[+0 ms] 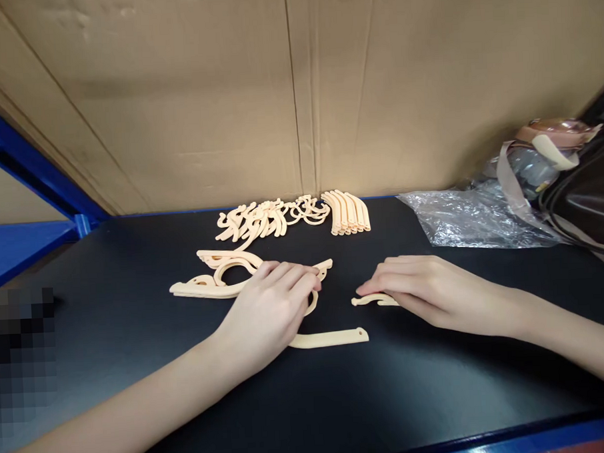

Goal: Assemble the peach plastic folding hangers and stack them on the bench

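My left hand [273, 304] is closed, its fingers curled down over cream plastic hanger parts. A holed end piece [326, 268] shows by its fingertips and a thin curved hook [313, 303] below them; the palm hides most of the contact. From under this hand a long hanger arm [331, 339] points right. Left of it lie folding hanger pieces [205, 291] around a ring-like curve. My right hand [425, 288] is closed on a small, slightly curved hanger part [370, 299], low against the black table [339, 398]; its far end is hidden by the fingers.
Behind my hands are a loose pile of hanger hooks and curved pieces [256, 218] and a neat stack of hanger arms [348, 212]. Clear plastic wrapping [472, 219] and a bag with straps [553, 149] lie at right. Cardboard [201, 111] walls the back; blue frame bars [34, 178] stand left.
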### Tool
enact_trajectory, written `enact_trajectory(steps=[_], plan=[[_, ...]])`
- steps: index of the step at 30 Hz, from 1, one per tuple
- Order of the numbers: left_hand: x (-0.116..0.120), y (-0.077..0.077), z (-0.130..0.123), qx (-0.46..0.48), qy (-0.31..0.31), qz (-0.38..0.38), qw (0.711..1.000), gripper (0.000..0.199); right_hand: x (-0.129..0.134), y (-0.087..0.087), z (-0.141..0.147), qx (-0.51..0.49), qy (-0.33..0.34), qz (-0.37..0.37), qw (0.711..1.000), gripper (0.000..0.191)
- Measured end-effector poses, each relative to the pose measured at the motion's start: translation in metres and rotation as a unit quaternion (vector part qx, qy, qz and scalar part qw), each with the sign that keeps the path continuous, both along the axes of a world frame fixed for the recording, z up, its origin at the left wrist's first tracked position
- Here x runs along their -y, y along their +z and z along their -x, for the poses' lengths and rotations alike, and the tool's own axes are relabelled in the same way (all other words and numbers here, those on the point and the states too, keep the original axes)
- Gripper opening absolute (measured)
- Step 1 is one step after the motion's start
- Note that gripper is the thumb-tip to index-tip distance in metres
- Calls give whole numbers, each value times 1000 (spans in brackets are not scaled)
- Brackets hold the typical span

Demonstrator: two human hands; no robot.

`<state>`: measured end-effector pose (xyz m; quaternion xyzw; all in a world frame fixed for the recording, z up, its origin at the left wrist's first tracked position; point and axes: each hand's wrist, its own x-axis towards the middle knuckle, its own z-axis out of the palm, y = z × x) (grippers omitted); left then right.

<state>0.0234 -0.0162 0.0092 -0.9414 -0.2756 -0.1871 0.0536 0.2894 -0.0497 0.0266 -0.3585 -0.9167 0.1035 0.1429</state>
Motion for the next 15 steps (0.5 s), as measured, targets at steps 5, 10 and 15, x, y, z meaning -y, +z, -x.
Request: enact_trajectory(steps=[5, 10, 15], plan=[[9, -1, -5, 8, -82, 155, 984, 26, 5, -10, 3, -2, -43, -17, 999, 28], [7, -2, -5, -33, -102, 180, 978, 16, 7, -14, 4, -6, -28, -17, 999, 23], [3, -3, -5, -48, -123, 128, 983, 16, 8, -14, 5, -13, -26, -4, 1000, 22]])
